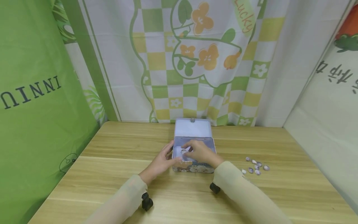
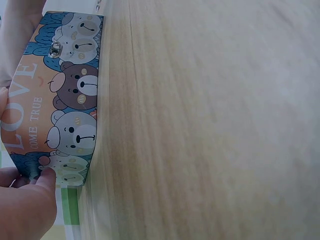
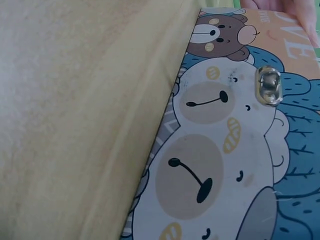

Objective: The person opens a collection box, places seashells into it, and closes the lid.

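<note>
A small hinged box [image 1: 201,169] with bears printed on its front stands with its lid [image 1: 193,128] raised. My left hand [image 1: 161,162] holds its left front corner, thumb on the front face and fingers along the side; in the left wrist view the thumb [image 2: 42,192] overlaps the printed bears. My right hand [image 1: 199,151] reaches inside the box from the right. Its thumb and forefinger stand apart around a small pale shell [image 1: 183,151]. In the right wrist view the metal clasp [image 3: 269,86] shows on the front, while the right fingers are hidden.
Several small purple-and-white shells [image 1: 257,172] lie loose on the wooden table [image 1: 179,199], right of the box. A patterned curtain [image 1: 195,93] hangs behind the table's back edge. Green cloth [image 1: 42,124] hangs at the left, and pale cloth [image 1: 327,130] at the right.
</note>
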The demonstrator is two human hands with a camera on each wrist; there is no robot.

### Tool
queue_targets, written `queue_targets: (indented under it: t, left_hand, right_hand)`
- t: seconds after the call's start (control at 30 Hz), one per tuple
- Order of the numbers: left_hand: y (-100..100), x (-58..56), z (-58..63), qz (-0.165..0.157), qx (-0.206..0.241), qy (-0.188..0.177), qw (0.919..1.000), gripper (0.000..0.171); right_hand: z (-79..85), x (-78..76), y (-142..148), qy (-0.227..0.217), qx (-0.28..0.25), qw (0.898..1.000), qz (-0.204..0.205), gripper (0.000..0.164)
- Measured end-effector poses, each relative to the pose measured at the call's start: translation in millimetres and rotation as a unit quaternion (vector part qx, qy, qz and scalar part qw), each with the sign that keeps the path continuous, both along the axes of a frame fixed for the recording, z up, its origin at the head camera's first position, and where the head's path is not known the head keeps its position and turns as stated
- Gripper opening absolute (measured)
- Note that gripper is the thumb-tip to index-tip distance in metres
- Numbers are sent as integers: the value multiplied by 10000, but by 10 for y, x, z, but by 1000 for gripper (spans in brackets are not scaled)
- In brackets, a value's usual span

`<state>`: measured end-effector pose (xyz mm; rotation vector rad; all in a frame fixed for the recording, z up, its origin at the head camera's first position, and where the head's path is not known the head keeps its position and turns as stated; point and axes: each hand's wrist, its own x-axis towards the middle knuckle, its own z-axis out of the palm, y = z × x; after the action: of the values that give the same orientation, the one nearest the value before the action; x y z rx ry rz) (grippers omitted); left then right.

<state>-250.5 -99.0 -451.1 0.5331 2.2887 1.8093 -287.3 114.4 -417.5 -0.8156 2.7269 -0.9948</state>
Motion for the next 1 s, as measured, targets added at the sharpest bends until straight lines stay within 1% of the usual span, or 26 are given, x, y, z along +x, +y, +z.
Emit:
queue_targets:
  t: [0.1, 0.2, 0.43, 0.77, 0.9, 1.0]
  left_hand:
    - [-2, 4, 1, -2, 7, -31, 10000, 87]
    - [-6, 1, -4, 1, 12, -78, 10000, 90]
    - [-8, -2, -7, -41, -20, -17, 10000, 94]
    - [16, 10, 5, 1, -2, 49, 10000, 87]
    - [13, 6, 2, 38, -46, 22, 10000, 87]
    - [4, 14, 3, 53, -88, -28, 9999, 90]
  right_hand:
    - [3, 2, 13, 144, 0, 9999, -2, 33]
    - [23, 13, 43, 377, 27, 9993, 36, 32]
    - [87, 50, 180, 796, -28, 9968, 100, 27]
    - [218, 146, 539, 971, -132, 9951, 90, 26]
    - [269, 196, 709, 1022, -194, 9946, 43, 26]
    - [306, 232, 830, 979, -252, 9949, -28, 25]
